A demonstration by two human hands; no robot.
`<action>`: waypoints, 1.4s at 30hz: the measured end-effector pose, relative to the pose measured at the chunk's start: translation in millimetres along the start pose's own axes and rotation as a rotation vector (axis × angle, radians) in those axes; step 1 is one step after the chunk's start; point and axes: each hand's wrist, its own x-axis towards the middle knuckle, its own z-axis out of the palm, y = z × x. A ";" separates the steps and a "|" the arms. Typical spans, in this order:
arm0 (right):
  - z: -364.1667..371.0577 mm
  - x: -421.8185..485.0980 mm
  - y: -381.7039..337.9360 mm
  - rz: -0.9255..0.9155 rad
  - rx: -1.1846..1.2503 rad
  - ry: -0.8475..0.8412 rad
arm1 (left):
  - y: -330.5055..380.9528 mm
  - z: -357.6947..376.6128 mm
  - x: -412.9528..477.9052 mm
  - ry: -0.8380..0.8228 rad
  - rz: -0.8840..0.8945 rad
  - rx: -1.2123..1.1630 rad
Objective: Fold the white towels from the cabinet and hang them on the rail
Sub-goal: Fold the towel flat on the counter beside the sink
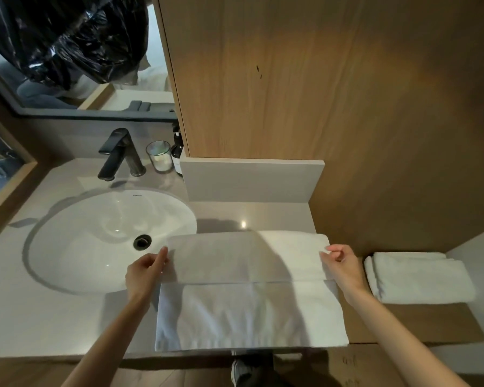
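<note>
A white towel (249, 289) lies spread on the grey counter (53, 317), its far part folded over toward me so a fold edge runs across the middle. My left hand (146, 272) pinches the folded layer's left end beside the sink. At the right end, my right hand (342, 265) pinches the same layer. A second white towel (419, 277), folded into a thick stack, rests on a wooden ledge at the right. No rail is in view.
A white oval sink (95, 241) with a black tap (118, 155) sits left of the towel. A glass (159, 155) and a dark pump bottle (177, 155) stand behind it. A wooden cabinet wall (319, 79) rises at the back. A mirror (67, 51) hangs upper left.
</note>
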 end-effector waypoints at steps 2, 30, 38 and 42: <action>-1.9 2.3 5.7 -0.016 -0.125 0.045 | -6.9 -2.2 5.4 -0.028 -0.008 0.067; 2.4 23.5 19.7 -0.016 -0.104 0.042 | 0.0 19.4 34.6 -0.192 -0.060 0.105; 7.1 25.4 31.3 -0.051 -0.193 0.115 | -9.4 22.1 35.0 -0.149 0.016 0.191; 8.6 28.0 30.7 -0.021 -0.160 0.139 | -14.9 25.8 32.9 -0.120 0.050 0.168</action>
